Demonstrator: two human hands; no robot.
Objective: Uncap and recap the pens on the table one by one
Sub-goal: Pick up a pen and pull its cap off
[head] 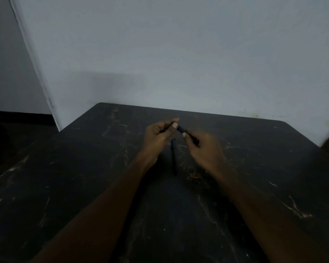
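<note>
Centrally, a dark pen [181,130] is pinched above the black table [65,186] by left hand [158,138] and blurred right hand [202,149], fingers clamped on opposite ends; judged light, stiff, slick; second pen [173,158] lies below.

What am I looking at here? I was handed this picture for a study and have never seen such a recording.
There is no machine: a person wears a camera on the head, so you look down along their two bare forearms. The left hand and the right hand together hold a dark pen above a dark, scratched table that stands against a pale wall. A second dark pen lies on the table between the hands. The picture is dim and the right hand is blurred, so I cannot tell whether the held pen's cap is on or coming off.
</note>
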